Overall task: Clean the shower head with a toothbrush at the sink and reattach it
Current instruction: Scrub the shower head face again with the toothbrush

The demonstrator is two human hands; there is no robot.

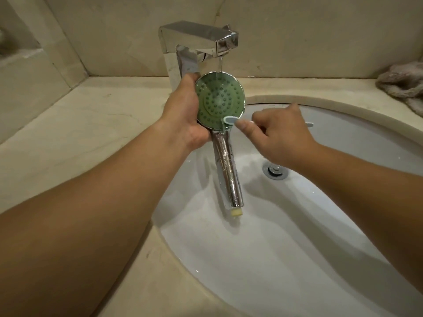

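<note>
- The left hand gripped the shower head by its rim, fingers wrapped behind, under the running faucet, over the sink.
- The right hand pinched the toothbrush, bristles against the green face's lower edge.

Glossy chrome faucet and shower head handle, matt green face, glazed white sink.
</note>
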